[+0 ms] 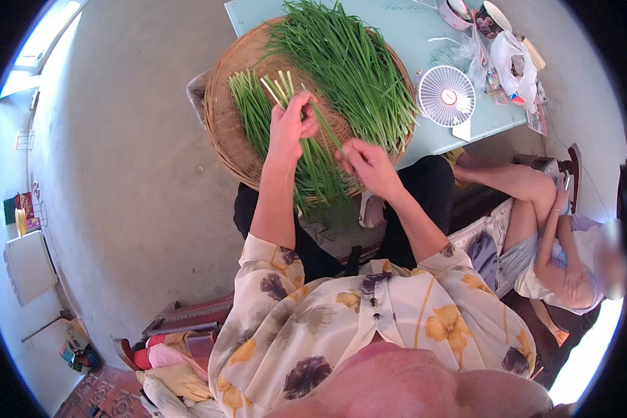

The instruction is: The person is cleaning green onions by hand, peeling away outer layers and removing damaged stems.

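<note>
A round woven wicker basket [220, 125] lies in front of me, partly over the edge of a pale table. My left hand [292, 123] is closed around a small bunch of garlic chives [285, 83], pale stem ends up and green leaves hanging toward me. The fingertips of my right hand [363, 162] pinch a green blade beside that bunch. A large pile of garlic chives [345, 68] fills the basket's upper right, with stem ends toward the lower right. A smaller pile of chives [251, 104] lies at its left, partly behind my left hand and forearm.
On the pale table [494, 117] stand a white fan [448, 96], patterned tubs [491, 20] and a white plastic bag [513, 62]. A seated person [543, 251] is at the right, holding a phone. A wooden seat with folded cloths [172, 360] is at the lower left.
</note>
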